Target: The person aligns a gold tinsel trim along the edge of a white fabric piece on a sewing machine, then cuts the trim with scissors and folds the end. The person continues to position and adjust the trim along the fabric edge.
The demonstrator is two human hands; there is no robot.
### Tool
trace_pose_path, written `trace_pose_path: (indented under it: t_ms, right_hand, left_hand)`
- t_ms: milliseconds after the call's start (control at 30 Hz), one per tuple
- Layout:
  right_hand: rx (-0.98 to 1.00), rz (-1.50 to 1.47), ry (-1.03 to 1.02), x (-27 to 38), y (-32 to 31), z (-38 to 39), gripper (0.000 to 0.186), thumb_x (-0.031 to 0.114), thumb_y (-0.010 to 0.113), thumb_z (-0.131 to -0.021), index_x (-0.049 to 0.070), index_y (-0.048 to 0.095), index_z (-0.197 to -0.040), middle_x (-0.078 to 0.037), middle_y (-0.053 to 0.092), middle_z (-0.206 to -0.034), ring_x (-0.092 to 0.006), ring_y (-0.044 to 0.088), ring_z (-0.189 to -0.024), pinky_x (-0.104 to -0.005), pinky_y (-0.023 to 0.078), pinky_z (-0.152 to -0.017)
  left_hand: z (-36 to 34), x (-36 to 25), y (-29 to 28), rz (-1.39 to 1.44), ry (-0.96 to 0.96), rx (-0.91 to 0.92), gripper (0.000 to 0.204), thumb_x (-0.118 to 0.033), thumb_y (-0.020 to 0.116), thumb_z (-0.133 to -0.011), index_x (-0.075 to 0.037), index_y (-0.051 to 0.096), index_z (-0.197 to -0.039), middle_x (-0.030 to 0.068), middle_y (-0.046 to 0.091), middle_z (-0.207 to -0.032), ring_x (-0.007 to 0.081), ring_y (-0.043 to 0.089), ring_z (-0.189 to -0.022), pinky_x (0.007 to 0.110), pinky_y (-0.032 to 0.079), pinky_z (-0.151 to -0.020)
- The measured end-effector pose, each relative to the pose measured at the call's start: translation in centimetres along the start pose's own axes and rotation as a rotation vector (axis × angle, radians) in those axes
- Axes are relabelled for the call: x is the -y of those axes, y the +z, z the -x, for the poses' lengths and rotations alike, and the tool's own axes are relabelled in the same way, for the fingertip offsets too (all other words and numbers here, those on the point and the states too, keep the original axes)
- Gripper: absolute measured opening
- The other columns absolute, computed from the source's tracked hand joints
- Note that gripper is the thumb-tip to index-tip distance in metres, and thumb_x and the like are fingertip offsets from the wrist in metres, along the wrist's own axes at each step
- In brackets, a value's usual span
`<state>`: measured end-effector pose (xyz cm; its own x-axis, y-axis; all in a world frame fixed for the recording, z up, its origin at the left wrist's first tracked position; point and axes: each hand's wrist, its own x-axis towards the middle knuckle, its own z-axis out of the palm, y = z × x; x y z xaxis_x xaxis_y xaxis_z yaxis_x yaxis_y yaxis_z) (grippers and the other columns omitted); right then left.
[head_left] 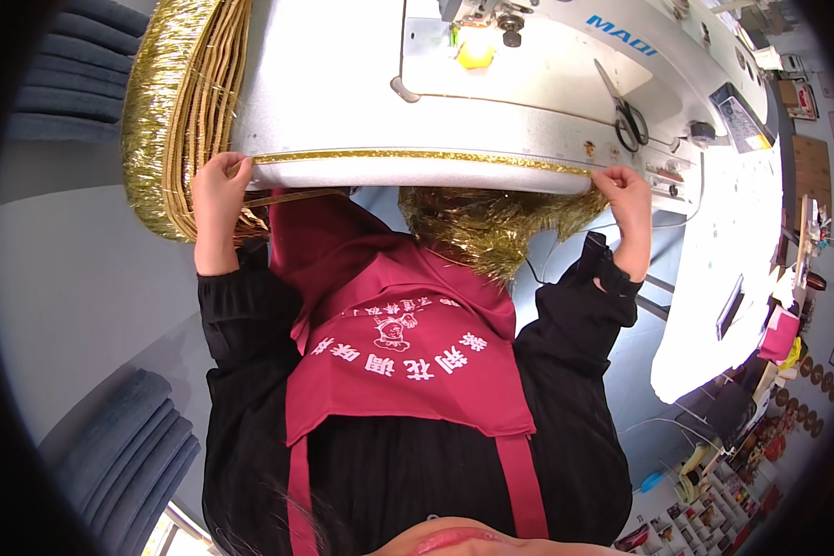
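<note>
My left hand (221, 190) pinches one end of a narrow gold sparkly trim (417, 156). At the other end my right hand (626, 193) pinches it too. Between them the trim runs nearly straight along the front edge of the white sewing table (324, 83). Beside my left hand a thick folded bundle of gold tinsel fringe (162, 111) hangs over the table's left end. More loose tinsel fringe (486, 227) lies below the front edge, above my red apron (408, 371). Some of its strands are hidden under the table.
A white sewing machine (574, 28) stands at the back, its lamp lit near the needle. Black-handled scissors (628, 120) and a phone (741, 116) lie to the right. Blue-grey cushioned forms (125, 454) are at the left. Crowded shelves (713, 519) fill the far right.
</note>
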<state>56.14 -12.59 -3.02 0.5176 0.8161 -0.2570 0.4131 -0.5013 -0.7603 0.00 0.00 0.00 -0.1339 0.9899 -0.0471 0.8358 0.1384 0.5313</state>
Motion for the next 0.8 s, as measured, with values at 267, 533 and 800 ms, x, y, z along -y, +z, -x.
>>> trace_pose_path:
  t_ms: [267,533,800]
  right_hand:
    - [-0.009,0.018,-0.018,-0.3,0.0,-0.1,0.023,0.019,0.08,-0.082,-0.001,0.071,-0.089,0.002,0.061,-0.071,-0.0059,0.049,-0.064,-0.0225,0.038,-0.057]
    - [-0.089,0.09,-0.116,-0.7,0.1,1.3,0.024,0.02,0.079,-0.083,-0.001,0.07,-0.09,0.001,0.062,-0.073,-0.0063,0.048,-0.065,-0.0233,0.038,-0.058]
    - [-0.16,0.029,-0.126,1.0,-0.2,5.2,0.019,0.017,0.077,-0.086,0.0,0.069,-0.09,0.005,0.057,-0.074,-0.004,0.041,-0.064,-0.0214,0.032,-0.056]
  left_hand:
    - [0.9,-0.7,0.4,-0.111,0.057,-0.064,0.024,-0.019,0.071,-0.089,0.003,0.072,-0.098,0.014,0.074,-0.085,0.0199,0.071,-0.076,0.031,0.053,-0.07]
    - [5.7,1.9,1.1,0.215,-0.021,0.002,0.02,-0.015,0.067,-0.096,0.003,0.07,-0.103,0.0048,0.07,-0.079,0.0075,0.061,-0.068,0.024,0.048,-0.061]
    - [6.5,7.4,5.4,0.697,-0.135,0.209,0.037,-0.017,0.058,-0.102,-0.001,0.054,-0.136,-0.0006,0.059,-0.085,0.0048,0.049,-0.066,0.021,0.037,-0.053]
